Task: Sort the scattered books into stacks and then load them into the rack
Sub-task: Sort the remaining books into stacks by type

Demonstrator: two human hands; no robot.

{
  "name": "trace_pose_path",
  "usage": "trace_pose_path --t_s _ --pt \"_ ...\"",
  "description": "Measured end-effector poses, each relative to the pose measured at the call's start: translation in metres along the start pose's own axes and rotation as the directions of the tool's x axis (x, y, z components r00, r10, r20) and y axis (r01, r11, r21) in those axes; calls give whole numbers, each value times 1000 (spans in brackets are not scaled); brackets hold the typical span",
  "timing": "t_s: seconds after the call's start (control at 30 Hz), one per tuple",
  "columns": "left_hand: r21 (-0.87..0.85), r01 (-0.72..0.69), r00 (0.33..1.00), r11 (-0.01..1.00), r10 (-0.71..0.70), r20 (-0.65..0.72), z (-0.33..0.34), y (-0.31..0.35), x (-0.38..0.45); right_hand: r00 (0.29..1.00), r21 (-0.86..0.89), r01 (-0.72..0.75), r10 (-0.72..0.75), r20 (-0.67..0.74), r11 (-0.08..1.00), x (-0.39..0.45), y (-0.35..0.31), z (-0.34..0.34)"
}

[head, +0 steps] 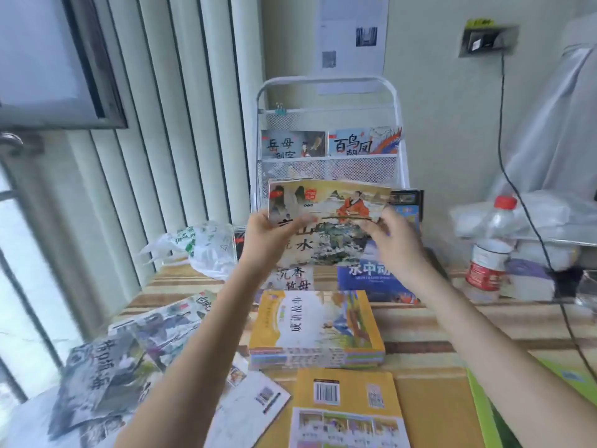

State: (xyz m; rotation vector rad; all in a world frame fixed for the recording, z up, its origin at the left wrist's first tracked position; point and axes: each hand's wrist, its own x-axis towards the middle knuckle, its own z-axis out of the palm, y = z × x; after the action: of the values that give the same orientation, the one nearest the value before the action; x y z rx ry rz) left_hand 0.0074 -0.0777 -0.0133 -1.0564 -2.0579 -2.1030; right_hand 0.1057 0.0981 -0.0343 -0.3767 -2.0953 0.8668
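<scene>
Left hand (263, 236): clamped on the picture books (326, 218) at their left edge.
Right hand (392, 236): gripping the right edge.
Books: mid-frame, raised, long axis left-to-right.
Rack (329, 137): directly behind — both hands equally near, lower mesh pocket just beyond.

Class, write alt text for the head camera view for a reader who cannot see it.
Two bare hands, left and right, hold a picture book up in front of a white mesh rack that already shows two books. Below, a stack of yellow books and loose books lie on a striped table.
</scene>
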Motion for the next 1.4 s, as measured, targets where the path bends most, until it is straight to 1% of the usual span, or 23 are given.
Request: trace_pose_path --t_s 0.1,0.23,0.3,0.4,0.43,0.5,0.53,0.57,0.6,0.63,0.7,0.77,0.83,0.87,0.93,0.97,1.03,1.1,1.17,1.23,1.3,1.33,1.4 --pt "68 46 997 997 -42 -64 -34 -27 21 995 -45 -16 20 97 999 28 -2 56" --pt "231 77 987 970 -42 -153 -58 -87 43 988 -113 -25 42 147 993 35 13 112" --pt "318 117 983 941 -65 -170 -61 -117 50 986 -152 -34 58 156 988 31 27 132" --pt "464 227 968 856 -146 -204 -58 -148 48 977 -187 -60 95 189 981 22 52 152" --pt "498 242 963 833 -142 -230 -57 -154 45 975 -199 -59 99 198 978 20 57 156" --pt "550 183 964 815 -39 -263 -53 -161 41 979 -223 -35 78 188 974 18 63 160" --pt "553 142 963 821 14 -268 -51 -165 39 982 -247 -23 68 176 969 17 63 161" --pt "523 131 961 842 22 -277 -49 -169 38 984 -280 -15 64 166 960 17 62 161" --pt "460 159 957 874 -23 -288 -47 -168 37 987 -314 -18 68 149 949 16 61 162" --pt "378 229 948 897 -118 -294 -45 -170 36 989 -344 -33 82 127 938 14 62 164" --pt "308 364 918 879 -283 -277 -39 -174 35 984 -382 -105 151 93 918 10 63 166" --pt "321 425 897 847 -346 -274 -36 -178 33 966 -425 -126 209 153 896 5 65 170" --pt "297 455 886 840 -393 -248 -38 -173 33 933 -471 -80 232 275 878 4 68 174" --pt "299 467 882 832 -417 -217 -39 -170 33 917 -475 -78 250 310 876 4 69 174" --pt "324 499 867 804 -463 -187 -42 -164 31 905 -452 -107 274 324 886 5 64 169" --pt "352 502 865 790 -453 -217 -41 -160 29 912 -430 -129 277 303 894 5 61 163" --pt "440 471 879 765 -366 -305 -33 -143 17 939 -376 -173 268 216 910 -1 51 144" --pt "438 414 901 798 -291 -322 -15 -124 0 961 -313 -187 240 137 931 -16 45 123" --pt "463 367 925 807 -265 -272 8 -110 -16 969 -239 -184 217 118 953 -41 43 102" --pt "532 294 955 794 -231 -184 36 -102 -33 966 -176 -193 219 138 965 -68 44 82" --pt "570 204 977 796 -202 -68 65 -97 -52 964 -200 -206 234 124 958 -93 46 60" --pt "568 158 980 808 -201 13 81 -94 -63 965 -227 -218 245 98 949 -104 50 47" --pt "525 85 958 847 -215 192 110 -88 -86 950 -278 -285 309 46 917 -124 56 19"
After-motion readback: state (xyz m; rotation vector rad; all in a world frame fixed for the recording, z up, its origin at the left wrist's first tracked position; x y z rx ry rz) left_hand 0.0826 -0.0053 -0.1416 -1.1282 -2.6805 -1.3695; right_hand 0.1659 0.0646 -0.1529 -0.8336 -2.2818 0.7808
